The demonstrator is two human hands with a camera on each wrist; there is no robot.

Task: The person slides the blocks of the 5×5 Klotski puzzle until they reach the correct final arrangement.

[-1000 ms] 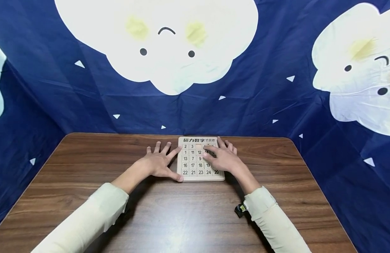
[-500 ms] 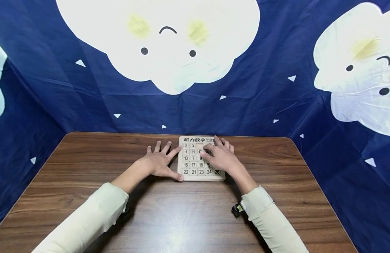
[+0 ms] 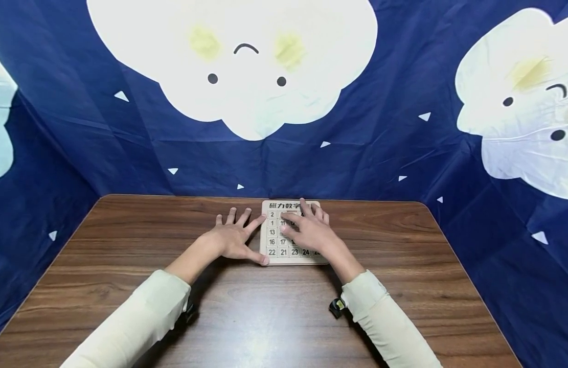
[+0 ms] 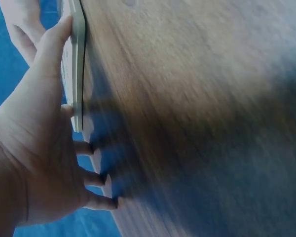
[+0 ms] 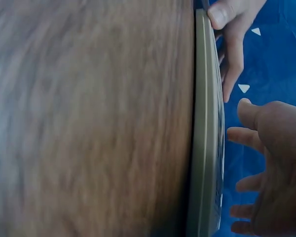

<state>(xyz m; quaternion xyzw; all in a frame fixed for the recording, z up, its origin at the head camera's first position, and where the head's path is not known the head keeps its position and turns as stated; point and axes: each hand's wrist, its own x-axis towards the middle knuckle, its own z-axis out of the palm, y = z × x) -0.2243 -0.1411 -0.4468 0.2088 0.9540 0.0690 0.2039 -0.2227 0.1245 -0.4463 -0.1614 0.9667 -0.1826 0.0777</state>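
Note:
A pale sliding number puzzle [image 3: 266, 243] with rows of numbered square tiles and Chinese lettering along its top lies at the back of the table. My left hand [image 3: 230, 241] is spread beside it, thumb and index fingertip against its left edge. In the left wrist view the thumb of that left hand [image 4: 42, 123] lies on the frame's rim. Over the right half of the puzzle is my right hand [image 3: 313, 232], its index fingertip at the top-row tile right of the 2. Its thumb is lower, over the second and third rows. Several right-hand tiles are hidden beneath it.
The brown wood-grain table [image 3: 256, 306] ends just behind the puzzle, at a dark blue cloth backdrop [image 3: 210, 153] with cloud prints. A small black device [image 3: 336, 307] sits at the right wrist, by the sleeve cuff.
My right hand has moved left across the puzzle, its index fingertip going from near the 4 to the tile right of the 2. The left hand stays at the left edge.

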